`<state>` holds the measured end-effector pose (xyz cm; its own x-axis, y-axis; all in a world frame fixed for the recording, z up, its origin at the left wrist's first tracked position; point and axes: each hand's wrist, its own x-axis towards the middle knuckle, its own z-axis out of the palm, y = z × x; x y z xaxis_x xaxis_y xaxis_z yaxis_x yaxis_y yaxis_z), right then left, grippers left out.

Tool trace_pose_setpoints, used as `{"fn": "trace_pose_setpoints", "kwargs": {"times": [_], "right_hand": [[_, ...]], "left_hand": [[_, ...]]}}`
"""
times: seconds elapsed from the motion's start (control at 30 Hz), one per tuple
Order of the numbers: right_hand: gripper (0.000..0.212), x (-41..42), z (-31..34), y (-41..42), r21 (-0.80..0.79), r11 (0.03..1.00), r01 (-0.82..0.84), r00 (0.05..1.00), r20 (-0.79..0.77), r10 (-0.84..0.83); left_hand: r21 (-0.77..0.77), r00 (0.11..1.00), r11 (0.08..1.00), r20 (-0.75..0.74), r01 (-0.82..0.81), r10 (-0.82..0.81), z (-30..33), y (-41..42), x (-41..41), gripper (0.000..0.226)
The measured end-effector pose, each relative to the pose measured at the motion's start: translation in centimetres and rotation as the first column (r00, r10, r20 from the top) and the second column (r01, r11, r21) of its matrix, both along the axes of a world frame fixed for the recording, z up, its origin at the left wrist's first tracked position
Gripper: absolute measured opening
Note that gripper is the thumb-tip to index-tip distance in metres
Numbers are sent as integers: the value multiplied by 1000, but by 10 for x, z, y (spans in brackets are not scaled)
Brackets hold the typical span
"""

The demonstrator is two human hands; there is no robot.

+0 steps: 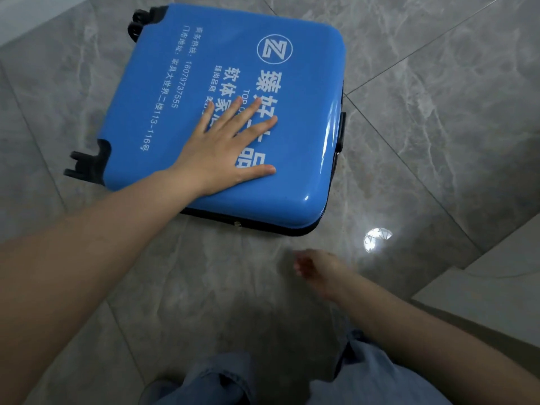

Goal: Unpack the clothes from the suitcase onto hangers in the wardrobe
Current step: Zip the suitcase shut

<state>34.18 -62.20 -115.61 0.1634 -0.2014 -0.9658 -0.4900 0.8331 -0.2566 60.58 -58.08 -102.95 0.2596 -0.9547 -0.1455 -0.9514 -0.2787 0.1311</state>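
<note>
on the grey marble-patterned floor tiles (423, 83) lies a blue hard-shell suitcase (204, 54), flat on its side and closed, its glossy lid facing up. white printed characters, a round logo and a phone number run across the lid. black wheels (84, 166) stick out at the two left corners, one pair near the far edge and one nearer the person. a dark zipper band (248, 223) runs along the near edge under the lid, with a small metal pull showing on it. a dark handle (341, 133) sits on the right side of the case.

from the head view, the left hand (225, 147) is spread flat on the lid, palm down, fingers straight and fanned, thumb stretched out toward the near right corner; it presses on the shell and grips nothing. its bare forearm reaches in from the lower left.

the right hand (317, 267) hovers over the floor just in front of the suitcase's near edge, apart from it. it is blurred; the fingers look loosely curled and nothing shows in them, though the blur keeps that from being sure.

a round bright light reflection (377, 238) sits on the tile to the right of that hand. light blue jeans (365, 375) fill the bottom of the view, knees bent. a pale raised ledge (496, 287) crosses the lower right corner.
</note>
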Motion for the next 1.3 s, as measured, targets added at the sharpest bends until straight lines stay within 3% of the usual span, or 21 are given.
{"fn": "trace_pose_setpoints", "kwargs": {"times": [0.07,0.17,0.37,0.67,0.87,1.0,1.07,1.2,1.27,1.3], "right_hand": [[23,12,9,21,202,979,0,978,204,-42],[29,52,21,28,314,950,10,908,394,-140],[6,100,36,38,482,871,97,891,349,-292],[14,84,33,34,547,826,136,824,400,-401],[22,81,30,29,399,917,23,877,433,-210],[25,81,33,29,401,916,8,859,466,-211],[36,80,36,33,351,936,21,856,477,-198],[42,72,34,43,18,997,74,874,480,-74],[47,66,32,42,-284,958,-27,885,439,155],[43,62,31,40,-446,890,-100,877,382,290]], "left_hand": [[-3,1000,1000,-5,-10,10,-1,-3,-2,82],[-8,1000,1000,-2,-21,21,-1,-8,-7,83],[-21,1000,999,4,-26,26,-1,-9,-9,82],[-32,1000,999,17,-23,23,-3,-9,-9,81],[-40,999,998,-4,-48,47,4,-9,-13,83],[-90,945,948,-153,-305,290,13,-35,-51,98],[-32,937,938,-77,-344,341,12,-53,-79,116],[29,942,942,45,-335,333,1,-68,-104,135],[26,943,943,44,-333,331,-1,-70,-103,134],[39,945,944,44,-327,325,-1,-70,-102,135]]}}
